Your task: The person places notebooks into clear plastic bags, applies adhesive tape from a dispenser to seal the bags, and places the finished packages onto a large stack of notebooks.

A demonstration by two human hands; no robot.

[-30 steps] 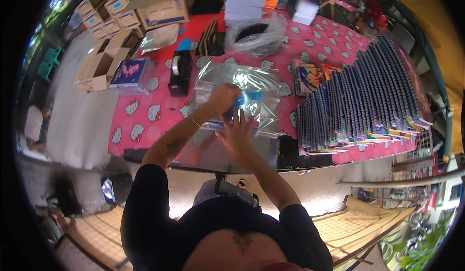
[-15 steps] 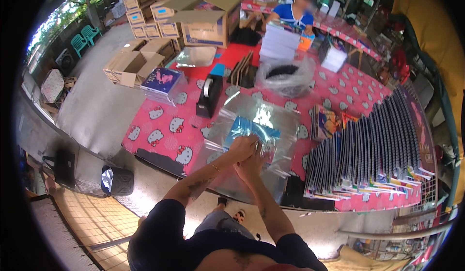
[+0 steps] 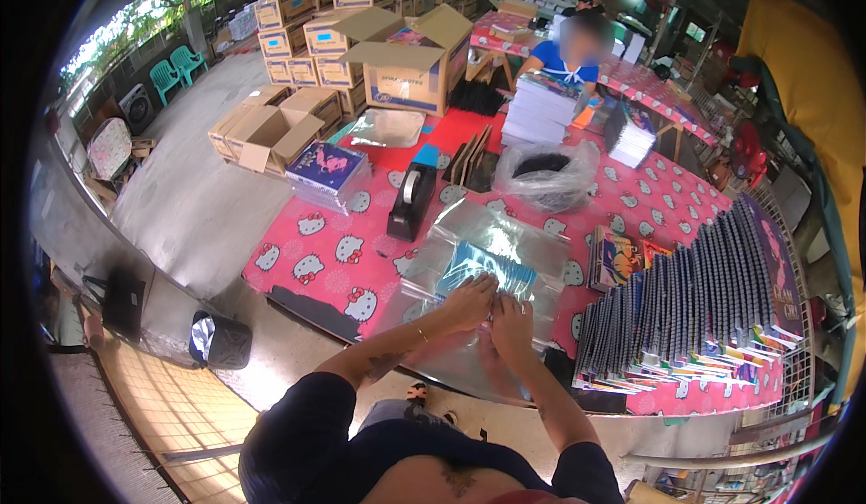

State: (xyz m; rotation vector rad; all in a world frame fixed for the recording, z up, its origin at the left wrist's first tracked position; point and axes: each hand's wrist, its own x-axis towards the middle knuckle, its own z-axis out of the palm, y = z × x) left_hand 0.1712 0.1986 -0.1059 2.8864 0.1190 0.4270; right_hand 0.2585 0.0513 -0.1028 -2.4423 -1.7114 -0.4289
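A stack of clear plastic sheets (image 3: 541,238) lies spread at the table's near edge, glossy with glare. A light-blue striped piece (image 3: 483,265) shows in the middle of it. My left hand (image 3: 471,304) has its fingers bent and pressed together on the plastic just below the blue piece. Close beside it on the right, my right hand (image 3: 511,325) pinches the plastic with curled fingers. The fingertips are partly hidden, so how many sheets they hold is unclear. A black tape dispenser (image 3: 413,199) stands beyond the plastic, to the left.
A long row of spiral notebooks (image 3: 677,301) fills the right side of the pink patterned table (image 3: 311,261). Purple-covered notebooks (image 3: 329,170) sit at the left edge. Farther back are a clear bag with black coils (image 3: 550,175), stacked paper (image 3: 539,112), cardboard boxes (image 3: 406,80) and a co-worker (image 3: 561,60).
My hands have gone from overlapping, one on the other, to side by side on the plastic. The whole view has shifted slightly; the co-worker's posture differs a little.
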